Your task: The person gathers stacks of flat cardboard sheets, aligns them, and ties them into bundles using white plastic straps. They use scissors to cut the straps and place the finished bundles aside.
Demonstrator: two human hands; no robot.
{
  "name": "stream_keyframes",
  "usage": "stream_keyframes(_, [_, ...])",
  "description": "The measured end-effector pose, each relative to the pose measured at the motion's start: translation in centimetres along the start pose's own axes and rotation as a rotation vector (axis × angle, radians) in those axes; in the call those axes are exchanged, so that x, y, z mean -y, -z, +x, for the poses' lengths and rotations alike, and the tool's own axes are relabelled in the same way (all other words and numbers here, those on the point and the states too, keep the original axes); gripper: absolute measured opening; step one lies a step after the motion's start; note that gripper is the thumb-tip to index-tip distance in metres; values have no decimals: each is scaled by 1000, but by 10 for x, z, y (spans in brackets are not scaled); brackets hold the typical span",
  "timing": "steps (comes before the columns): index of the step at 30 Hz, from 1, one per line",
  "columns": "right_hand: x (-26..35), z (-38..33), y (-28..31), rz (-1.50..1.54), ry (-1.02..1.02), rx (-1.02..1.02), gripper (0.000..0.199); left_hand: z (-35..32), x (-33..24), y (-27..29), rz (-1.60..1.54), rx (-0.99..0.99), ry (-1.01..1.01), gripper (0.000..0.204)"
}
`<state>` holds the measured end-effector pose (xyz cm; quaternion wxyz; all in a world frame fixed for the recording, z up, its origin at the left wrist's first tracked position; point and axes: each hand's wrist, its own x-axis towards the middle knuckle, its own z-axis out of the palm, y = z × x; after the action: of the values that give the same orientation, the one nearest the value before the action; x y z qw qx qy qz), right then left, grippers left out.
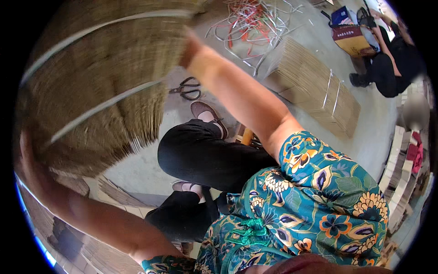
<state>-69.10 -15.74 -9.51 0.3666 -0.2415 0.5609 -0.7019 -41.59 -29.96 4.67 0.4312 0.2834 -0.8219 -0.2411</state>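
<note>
A large strapped bundle of flattened cardboard (pixel 100 64) fills the upper left, tilted and blurred by motion. Two pale straps (pixel 107 105) run across it. My left hand (pixel 27 146) is against its left edge, and my right hand (pixel 190 45) grips its right edge. Both hands are smeared, with the fingers partly hidden by the cardboard, but the bundle is held between them. Close to its right side, black-handled scissors (pixel 189 89) lie on the floor near my shoe (pixel 207 112).
A tangle of red and white strapping (pixel 251 23) covers the floor at the top. Right of it lies another strapped cardboard bundle (pixel 315 86). A person in black (pixel 394 68) is at the far right beside bags (pixel 351 39). More cardboard stacks (pixel 109 255) stand at lower left.
</note>
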Motion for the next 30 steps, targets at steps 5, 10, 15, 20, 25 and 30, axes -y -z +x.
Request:
stream_keyframes(5, [11,-45,95,306,141,-283,80,15,-94,-121,-331,754,-406,44])
stream_keyframes(10, [16,-146,206,548,274,-659,72,-14,-222,-196,-228,875,-670,38])
stream_keyframes(15, [-39,-222,232,813,371,-864,66,-80,-175,-286,-223,449,-850,59])
stream_keyframes(20, [-114,-316,265,908,327,-1106,60,-134,-138,-281,-264,864,-721,62])
stream_keyframes(25, [-207,-362,303,722,-356,-1015,52,-142,-86,-234,-139,1173,-396,49])
stream_keyframes(30, [-197,-329,236,-74,-805,-475,46,-122,-72,-132,-99,958,-102,42])
